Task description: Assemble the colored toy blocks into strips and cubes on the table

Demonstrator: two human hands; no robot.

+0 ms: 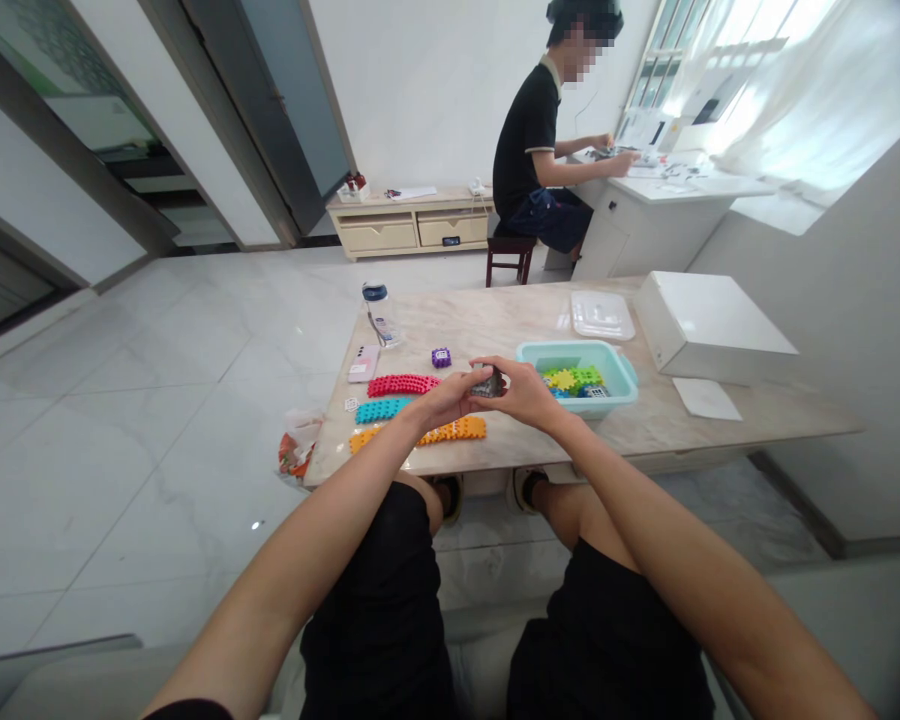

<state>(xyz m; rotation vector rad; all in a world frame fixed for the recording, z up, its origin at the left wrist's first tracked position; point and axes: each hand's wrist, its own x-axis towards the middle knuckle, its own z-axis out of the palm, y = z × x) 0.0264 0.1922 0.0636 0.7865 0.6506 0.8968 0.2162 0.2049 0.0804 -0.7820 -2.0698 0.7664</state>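
Between them, my left hand [450, 396] and my right hand [523, 390] grip a small dark grey block [487, 382] over the table; fingers hide much of it. Left of my hands lie rows of joined studded pieces: a red strip [401, 384], a teal strip [381, 409] and an orange strip [457, 430], partly covered by my left forearm. A purple block [441, 357] sits beyond the red strip. Just right of my right hand, a light blue basket [621, 385] holds green pieces [586, 374], yellow pieces [562, 379] and some blue ones.
On the marble-patterned table [480, 310] stand a water bottle [379, 318] and a phone [364, 364]. A clear lid [601, 315], a white box [709, 325] and a paper sheet [706, 398] lie to the right. Another person [529, 130] sits working at a white desk [675, 185].
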